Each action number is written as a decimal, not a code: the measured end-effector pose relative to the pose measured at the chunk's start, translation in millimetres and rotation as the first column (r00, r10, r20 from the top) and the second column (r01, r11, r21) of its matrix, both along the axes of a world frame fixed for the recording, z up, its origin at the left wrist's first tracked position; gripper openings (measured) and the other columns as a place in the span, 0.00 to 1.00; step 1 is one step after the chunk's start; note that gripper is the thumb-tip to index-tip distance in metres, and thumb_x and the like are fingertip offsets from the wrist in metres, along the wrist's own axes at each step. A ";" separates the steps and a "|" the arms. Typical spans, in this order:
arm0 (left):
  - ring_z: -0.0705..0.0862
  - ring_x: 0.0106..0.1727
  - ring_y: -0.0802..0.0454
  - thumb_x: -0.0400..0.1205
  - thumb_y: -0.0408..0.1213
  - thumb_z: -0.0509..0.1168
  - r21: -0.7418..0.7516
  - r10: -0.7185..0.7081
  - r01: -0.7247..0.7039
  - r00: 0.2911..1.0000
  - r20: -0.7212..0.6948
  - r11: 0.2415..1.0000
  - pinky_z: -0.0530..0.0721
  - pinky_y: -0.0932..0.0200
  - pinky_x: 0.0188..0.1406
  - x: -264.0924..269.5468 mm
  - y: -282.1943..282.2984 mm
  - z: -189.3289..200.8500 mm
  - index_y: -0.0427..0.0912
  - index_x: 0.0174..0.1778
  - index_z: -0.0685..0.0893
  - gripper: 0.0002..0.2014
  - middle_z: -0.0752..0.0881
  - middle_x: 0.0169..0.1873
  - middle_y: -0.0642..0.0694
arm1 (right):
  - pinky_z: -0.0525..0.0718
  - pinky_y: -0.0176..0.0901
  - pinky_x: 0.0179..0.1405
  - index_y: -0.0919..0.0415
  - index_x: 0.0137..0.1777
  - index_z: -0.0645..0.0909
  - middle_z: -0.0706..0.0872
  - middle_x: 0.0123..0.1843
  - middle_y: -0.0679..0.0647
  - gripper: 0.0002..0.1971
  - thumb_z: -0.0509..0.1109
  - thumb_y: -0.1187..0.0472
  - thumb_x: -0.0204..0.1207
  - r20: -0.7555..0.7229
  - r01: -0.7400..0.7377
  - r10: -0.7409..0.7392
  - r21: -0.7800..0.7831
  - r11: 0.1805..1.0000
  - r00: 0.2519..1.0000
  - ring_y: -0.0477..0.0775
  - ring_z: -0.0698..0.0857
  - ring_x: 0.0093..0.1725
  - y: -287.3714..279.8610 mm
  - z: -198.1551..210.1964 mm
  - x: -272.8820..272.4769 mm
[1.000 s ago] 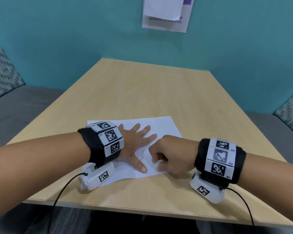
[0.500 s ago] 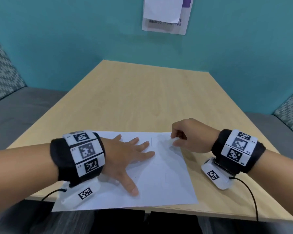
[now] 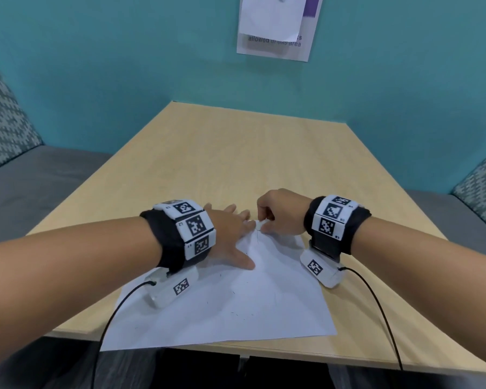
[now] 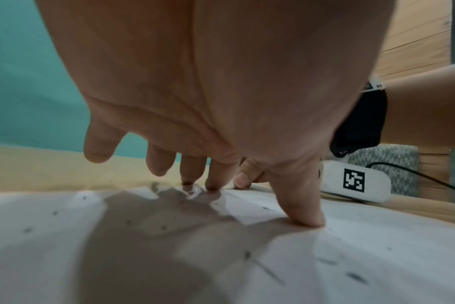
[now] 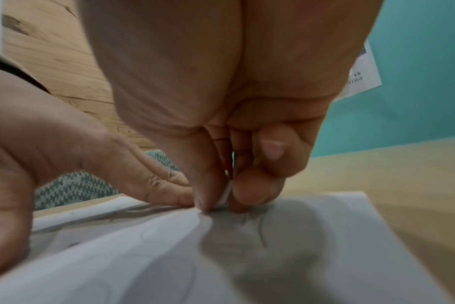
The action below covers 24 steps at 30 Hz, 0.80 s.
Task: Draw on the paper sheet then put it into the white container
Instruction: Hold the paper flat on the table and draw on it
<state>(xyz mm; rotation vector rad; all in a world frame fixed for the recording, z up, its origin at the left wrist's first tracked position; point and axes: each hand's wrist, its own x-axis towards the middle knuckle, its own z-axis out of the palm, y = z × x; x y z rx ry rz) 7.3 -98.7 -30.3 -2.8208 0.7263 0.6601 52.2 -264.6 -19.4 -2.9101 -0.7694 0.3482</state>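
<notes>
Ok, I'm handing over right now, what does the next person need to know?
Left hand: spread flat, fingertips pressing the paper sheet.
Right hand: fingers pinching a small white piece at the sheet's far edge; what it is, I cannot tell.
The sheet lies on the table, near edge overhanging.
Done: faint pencil marks on it.
Left: finish, then put it into the white container, which is not in view.

This looks like a booth or break-out nook in an office or other shared building. A light wooden table (image 3: 236,153) butts against a teal wall (image 3: 110,66), with grey bench seats (image 3: 40,178) on both sides and cushions (image 3: 3,119) in a woven chevron pattern. A printed notice (image 3: 278,43) is stuck to the wall (the readable words are "allowed in this area"), which suggests a managed communal space.
</notes>
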 end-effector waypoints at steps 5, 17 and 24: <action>0.35 0.87 0.42 0.77 0.74 0.56 0.019 -0.015 0.015 1.000 0.006 1.000 0.44 0.22 0.79 3.5 3.7 -8.8 0.58 0.87 0.36 0.50 0.37 0.88 0.51 | 0.80 0.46 0.40 0.62 0.46 0.83 0.86 0.42 0.54 0.08 0.74 0.58 0.71 -0.030 -0.065 0.064 -0.026 0.998 0.998 0.55 0.81 0.40 3.8 0.9 -5.2; 0.28 0.85 0.39 0.76 0.76 0.54 0.021 0.017 -0.016 1.000 -0.026 1.000 0.42 0.16 0.75 5.9 8.5 -14.7 0.62 0.86 0.35 0.50 0.30 0.86 0.50 | 0.75 0.37 0.32 0.58 0.43 0.82 0.80 0.34 0.46 0.03 0.71 0.61 0.71 -0.043 -0.191 0.190 -0.038 0.981 0.981 0.48 0.77 0.34 3.4 -3.0 -14.8; 0.28 0.85 0.38 0.75 0.77 0.54 0.049 0.022 -0.021 1.000 -0.022 0.999 0.42 0.16 0.75 4.9 8.0 -14.7 0.62 0.85 0.32 0.51 0.30 0.86 0.49 | 0.79 0.44 0.36 0.59 0.41 0.81 0.81 0.33 0.48 0.02 0.71 0.62 0.70 -0.013 -0.176 0.176 -0.034 0.984 0.984 0.52 0.78 0.34 0.1 -1.0 -11.1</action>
